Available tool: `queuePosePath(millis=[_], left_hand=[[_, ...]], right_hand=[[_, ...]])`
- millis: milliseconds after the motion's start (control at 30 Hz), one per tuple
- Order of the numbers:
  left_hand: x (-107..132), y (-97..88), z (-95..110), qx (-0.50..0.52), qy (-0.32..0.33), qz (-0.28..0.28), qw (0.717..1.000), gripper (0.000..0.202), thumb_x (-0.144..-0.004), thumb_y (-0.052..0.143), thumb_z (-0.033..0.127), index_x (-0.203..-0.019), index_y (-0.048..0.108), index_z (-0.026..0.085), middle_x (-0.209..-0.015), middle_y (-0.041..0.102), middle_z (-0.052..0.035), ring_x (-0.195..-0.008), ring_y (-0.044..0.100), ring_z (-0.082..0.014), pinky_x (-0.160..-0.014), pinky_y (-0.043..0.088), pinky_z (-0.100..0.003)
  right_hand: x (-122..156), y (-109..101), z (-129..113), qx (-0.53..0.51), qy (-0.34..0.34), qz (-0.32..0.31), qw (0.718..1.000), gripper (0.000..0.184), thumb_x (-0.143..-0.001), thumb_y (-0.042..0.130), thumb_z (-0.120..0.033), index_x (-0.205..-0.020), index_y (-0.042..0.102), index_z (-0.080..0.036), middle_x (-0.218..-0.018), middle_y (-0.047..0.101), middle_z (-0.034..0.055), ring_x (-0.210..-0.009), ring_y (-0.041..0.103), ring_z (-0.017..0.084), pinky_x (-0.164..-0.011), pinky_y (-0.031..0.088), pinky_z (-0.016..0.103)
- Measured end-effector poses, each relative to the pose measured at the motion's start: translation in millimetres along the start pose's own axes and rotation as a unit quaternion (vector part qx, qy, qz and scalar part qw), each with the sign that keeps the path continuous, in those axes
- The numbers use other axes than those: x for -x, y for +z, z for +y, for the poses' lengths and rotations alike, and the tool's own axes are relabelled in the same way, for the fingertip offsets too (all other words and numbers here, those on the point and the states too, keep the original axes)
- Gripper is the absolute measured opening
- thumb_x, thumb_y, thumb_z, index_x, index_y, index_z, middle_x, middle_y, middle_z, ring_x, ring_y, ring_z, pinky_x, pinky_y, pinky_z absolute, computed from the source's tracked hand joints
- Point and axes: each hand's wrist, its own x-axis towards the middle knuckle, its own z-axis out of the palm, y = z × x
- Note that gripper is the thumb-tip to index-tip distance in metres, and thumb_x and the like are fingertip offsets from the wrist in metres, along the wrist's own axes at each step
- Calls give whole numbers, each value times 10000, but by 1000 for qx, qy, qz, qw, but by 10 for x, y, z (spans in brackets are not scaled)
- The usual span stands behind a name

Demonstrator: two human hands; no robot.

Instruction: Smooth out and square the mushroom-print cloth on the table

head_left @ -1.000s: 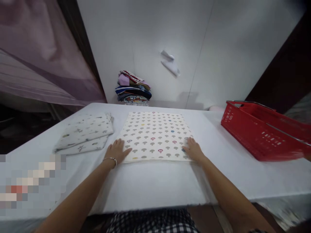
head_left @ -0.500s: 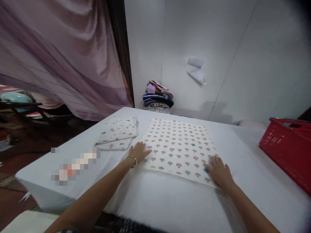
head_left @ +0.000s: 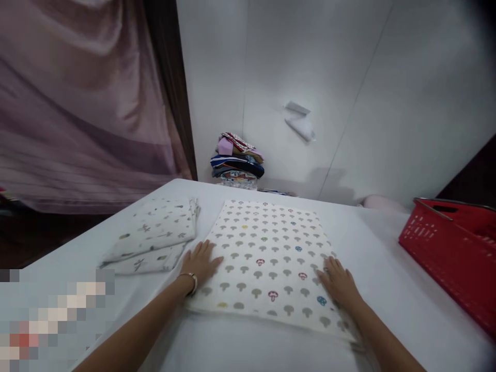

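A white cloth (head_left: 267, 248) printed with grey, red, blue and yellow mushrooms lies flat, folded into a rough rectangle, on the white-covered table (head_left: 232, 346). On its left edge rests my left hand (head_left: 199, 266), fingers spread, a bracelet at the wrist. My right hand (head_left: 340, 281) lies open along the right edge, palm down on the fabric. Left of the mushroom cloth is a folded white cloth (head_left: 155, 232) with a small plant-like print, which neither hand touches.
A red plastic basket (head_left: 445, 258) with a metal handle stands at the right. Behind the table, a stack of folded fabrics (head_left: 237, 163) sits near the wall. A pink curtain (head_left: 85, 103) hangs on the left. Part of the table's left is pixelated.
The view has shifted closer to the table, so the cloths appear larger and lower. Both hands stay on the mushroom cloth's side edges, slightly farther up along it on the right.
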Motion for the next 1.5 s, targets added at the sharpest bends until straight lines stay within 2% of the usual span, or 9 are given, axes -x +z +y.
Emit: queuePosePath(millis=[167, 300, 500, 700, 900, 1100, 1200, 1367, 1500], left_hand=[[-429, -88, 159, -9, 37, 37, 999, 688, -819, 325, 584, -1399, 342, 215, -1505, 214, -89, -1393, 122, -277, -1087, 148, -526], [-739, -27, 167, -17, 43, 34, 998, 778, -802, 305, 613, -1428, 279, 151, -1510, 185, -96, -1396, 105, -278, -1103, 137, -503], [-745, 43, 85, -23, 32, 24, 999, 770, -812, 278, 602, -1439, 243, 157, -1519, 156, -71, -1401, 75, -255, -1110, 125, -487], [-822, -93, 253, -16, 15, 6, 1000, 723, -825, 254, 625, -1417, 301, 212, -1513, 192, -73, -1394, 113, -277, -1085, 128, -545], [-1520, -191, 545, -18, 68, 21, 997, 777, -815, 227, 668, -1426, 276, 190, -1529, 117, -68, -1401, 66, -264, -1106, 97, -498], [-1926, -111, 479, -12, 24, -6, 1000, 790, -829, 175, 647, -1439, 226, 148, -1528, 112, -90, -1404, 50, -248, -1109, 106, -484], [-1936, -98, 411, 9, 31, 14, 999, 724, -845, 199, 620, -1405, 306, 173, -1514, 192, -87, -1394, 122, -246, -1096, 160, -473], [-2058, -226, 354, 49, 8, 98, 994, 476, -895, 291, 454, -1198, 543, 187, -1311, 519, -92, -1230, 426, -220, -993, 335, -343], [-2279, -305, 358, 44, -58, 124, 990, 419, -889, 348, 369, -1195, 537, 155, -1277, 534, -118, -1205, 438, -240, -946, 379, -338]], right_hand=[[-524, -245, -167, -19, -25, -9, 999, 675, -906, 241, -532, -1426, 273, -103, -1517, 153, 110, -1396, 80, 233, -1109, 148, 419], [-898, -245, -156, -29, -11, -35, 999, 673, -911, 242, -536, -1432, 253, -111, -1511, 175, 115, -1393, 104, 225, -1099, 178, 406], [-891, -107, -38, -23, -6, -32, 999, 641, -917, 235, -507, -1434, 248, -128, -1513, 178, 95, -1395, 95, 213, -1098, 171, 416], [-1040, -192, -94, -20, -10, -33, 999, 672, -902, 227, -548, -1413, 295, -117, -1506, 192, 119, -1391, 113, 250, -1094, 148, 487], [-1586, -83, -167, -13, -79, 12, 997, 628, -912, 265, -473, -1406, 308, -86, -1490, 232, 145, -1382, 156, 264, -1087, 215, 424], [-1744, 204, -38, 32, -74, 39, 996, 641, -897, 270, -488, -1379, 351, -73, -1465, 298, 141, -1360, 227, 269, -1095, 206, 414], [-1733, 276, 12, 36, -87, 56, 994, 637, -897, 252, -494, -1370, 366, -83, -1459, 316, 131, -1355, 243, 264, -1090, 222, 422], [-1742, 329, 52, 31, -86, 65, 994, 647, -897, 216, -503, -1375, 360, -92, -1463, 311, 120, -1361, 231, 260, -1091, 225, 428], [-1733, 334, 56, 20, -91, 74, 993, 675, -894, 195, -538, -1383, 354, -102, -1459, 318, 118, -1358, 239, 268, -1083, 245, 442]])
